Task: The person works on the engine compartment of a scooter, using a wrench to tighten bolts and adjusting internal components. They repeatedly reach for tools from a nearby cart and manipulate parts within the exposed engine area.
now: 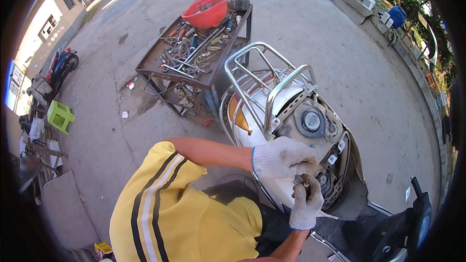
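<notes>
Both my hands wear dusty, pale knit work gloves and meet above the opened seat area of a white scooter [279,99]. My left hand [285,157] reaches over from the left, its fingers bent downward and closed. Just below it, my right hand [307,204] is raised with fingers curled. Between the fingertips sits a small metallic part [302,179], too small and covered to name. Close by are the scooter's round fuel cap [310,121] and its exposed frame and engine bay [335,174]. A chrome rear rack [272,85] rises over the tail.
Behind the scooter stands a metal tool cart [208,85] heaped with wrenches and screwdrivers. A red plastic basin [208,9] rests on it. To the left are a green stool [60,116] and a parked motorbike [60,68]. A low concrete wall [388,51] runs along the right.
</notes>
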### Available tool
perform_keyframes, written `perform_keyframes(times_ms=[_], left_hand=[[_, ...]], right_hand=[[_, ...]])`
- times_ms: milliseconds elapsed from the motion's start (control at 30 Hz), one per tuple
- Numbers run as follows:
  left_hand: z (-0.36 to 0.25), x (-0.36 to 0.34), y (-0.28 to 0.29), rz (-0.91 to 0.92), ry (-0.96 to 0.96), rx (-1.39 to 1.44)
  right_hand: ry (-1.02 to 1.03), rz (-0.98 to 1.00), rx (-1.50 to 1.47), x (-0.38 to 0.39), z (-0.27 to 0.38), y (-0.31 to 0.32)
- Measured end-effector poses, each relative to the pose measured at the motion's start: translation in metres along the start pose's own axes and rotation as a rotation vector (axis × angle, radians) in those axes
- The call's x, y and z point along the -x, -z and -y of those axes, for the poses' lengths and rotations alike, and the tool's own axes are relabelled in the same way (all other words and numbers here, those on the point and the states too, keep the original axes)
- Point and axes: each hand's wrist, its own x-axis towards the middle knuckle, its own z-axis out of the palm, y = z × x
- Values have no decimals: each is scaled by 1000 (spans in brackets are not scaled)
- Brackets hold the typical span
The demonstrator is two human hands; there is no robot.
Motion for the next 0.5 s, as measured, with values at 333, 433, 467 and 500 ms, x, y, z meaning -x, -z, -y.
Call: perform_keyframes(times_ms=[333,433,467,500], left_hand=[[9,43,147,-1336,-140,422],[65,83,233,-1606,-168,216],[79,105,259,-1675,-132,122],[100,130,285,-1648,-33,-33]], right_hand=[[13,27,-74,-11,27,-19],[-59,19,-40,-10,11,-16],[-67,42,-38,-9,9,-18],[-75,67,-34,-8,6,-19]])
